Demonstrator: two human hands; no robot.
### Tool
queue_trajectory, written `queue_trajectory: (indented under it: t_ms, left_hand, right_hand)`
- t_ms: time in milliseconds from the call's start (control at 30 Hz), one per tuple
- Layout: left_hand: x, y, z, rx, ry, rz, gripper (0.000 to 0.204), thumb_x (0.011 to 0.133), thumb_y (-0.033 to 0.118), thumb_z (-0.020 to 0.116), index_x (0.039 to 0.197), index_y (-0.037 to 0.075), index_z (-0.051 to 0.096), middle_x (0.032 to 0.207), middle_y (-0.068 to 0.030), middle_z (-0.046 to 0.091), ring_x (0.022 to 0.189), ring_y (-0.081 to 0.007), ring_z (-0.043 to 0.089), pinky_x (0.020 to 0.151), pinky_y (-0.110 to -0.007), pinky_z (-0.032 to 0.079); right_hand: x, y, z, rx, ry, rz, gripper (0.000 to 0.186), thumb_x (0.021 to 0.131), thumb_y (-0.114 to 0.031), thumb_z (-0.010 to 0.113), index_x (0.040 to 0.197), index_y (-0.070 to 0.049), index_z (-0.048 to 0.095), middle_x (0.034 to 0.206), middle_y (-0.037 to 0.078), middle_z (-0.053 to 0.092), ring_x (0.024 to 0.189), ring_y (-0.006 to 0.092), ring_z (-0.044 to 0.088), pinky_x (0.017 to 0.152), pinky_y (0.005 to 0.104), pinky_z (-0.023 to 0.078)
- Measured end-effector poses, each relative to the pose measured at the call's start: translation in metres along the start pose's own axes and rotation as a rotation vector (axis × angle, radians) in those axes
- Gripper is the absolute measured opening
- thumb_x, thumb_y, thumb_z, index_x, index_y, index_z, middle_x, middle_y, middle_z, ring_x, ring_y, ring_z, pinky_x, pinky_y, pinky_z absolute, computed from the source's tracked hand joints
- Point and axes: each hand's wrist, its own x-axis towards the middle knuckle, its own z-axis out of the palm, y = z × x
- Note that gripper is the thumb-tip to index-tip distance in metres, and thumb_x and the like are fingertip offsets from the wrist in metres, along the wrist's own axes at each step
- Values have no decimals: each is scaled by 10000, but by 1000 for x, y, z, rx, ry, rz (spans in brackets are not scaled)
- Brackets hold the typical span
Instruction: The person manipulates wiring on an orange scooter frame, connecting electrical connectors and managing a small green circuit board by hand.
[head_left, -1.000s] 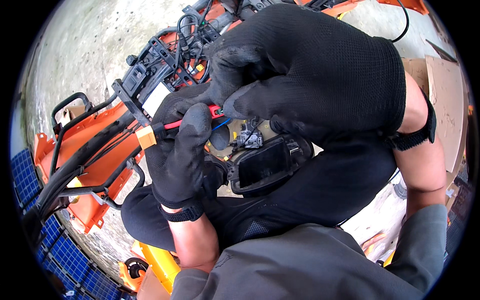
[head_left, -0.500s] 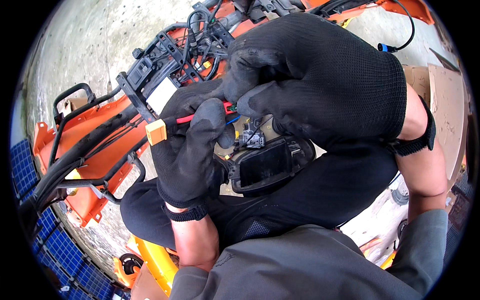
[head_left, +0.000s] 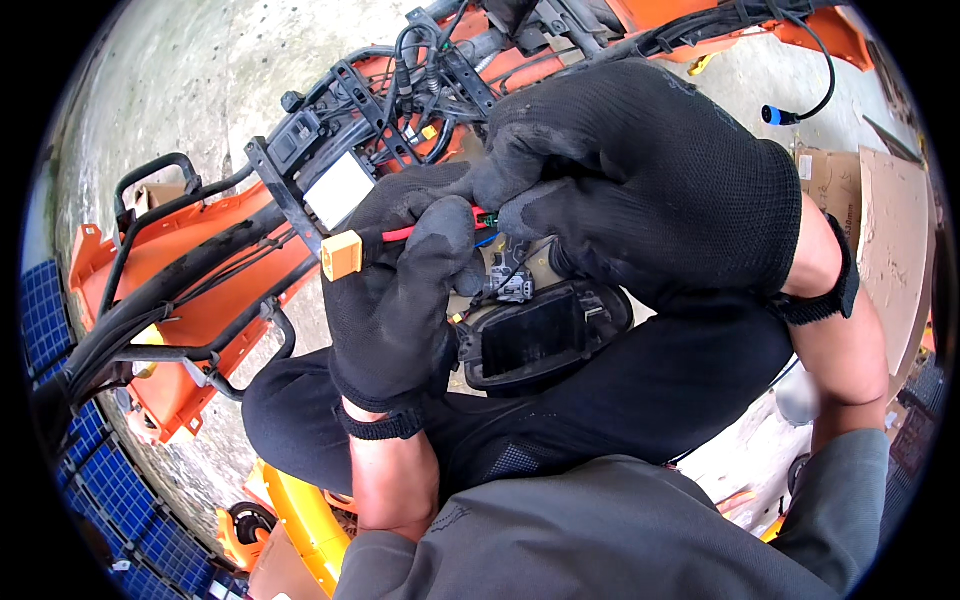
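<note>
Both my hands wear black knitted work gloves and meet above my lap. Between the thumb and fingers of my left hand [head_left: 395, 290] a short red wire [head_left: 398, 234] is pinched. At the wire's left end a yellow plug connector [head_left: 342, 256] sticks out beside the glove. My right hand [head_left: 665, 180] is closed in a pinch at the wire's other end, where a small green piece [head_left: 487, 219] shows between the two gloves. A bit of blue wire [head_left: 487, 240] appears just below it. The right fingertips hide most of what they grip.
Below my hands lies an open black housing [head_left: 535, 335], with a grey electrical part [head_left: 512, 283] beside it. An orange-and-black vehicle frame [head_left: 240, 225] with bundled cables stretches across the left and top. A blue-tipped cable [head_left: 775, 116] hangs at upper right, near cardboard [head_left: 890, 225].
The view has shifted slightly, and my hands with the red wire and yellow connector appear a little farther right. The pinch of both hands looks the same.
</note>
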Motion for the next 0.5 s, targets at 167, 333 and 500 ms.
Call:
queue_trajectory:
  t_ms: [167, 333, 500]
  left_hand:
    - [1, 0, 5, 43, 34, 86, 283, 884, 211, 661, 1050, -18, 651, 943, -59, 639, 831, -136, 591, 734, -295, 493]
    - [-3, -1, 2, 11, 20, 9, 294, 889, 218, 652, 1066, -18, 650, 978, -71, 648, 845, -141, 596, 732, -295, 493]
    - [-2, 2, 2, -25, -3, -46, 299, 900, 221, 629, 1076, -20, 649, 998, -81, 654, 845, -144, 598, 724, -285, 488]
  right_hand:
    - [1, 4, 2, 69, -41, 32, 217, 739, -68, 715, 944, -28, 656, 749, 113, 616, 667, 252, 591, 640, 342, 484]
    - [3, 3, -1, 98, -121, 67, 203, 742, -53, 708, 935, -28, 651, 765, 111, 627, 674, 242, 596, 642, 337, 485]
    - [2, -2, -1, 225, -120, 228, 113, 779, -54, 706, 843, -24, 618, 714, 57, 602, 630, 131, 564, 588, 284, 456]
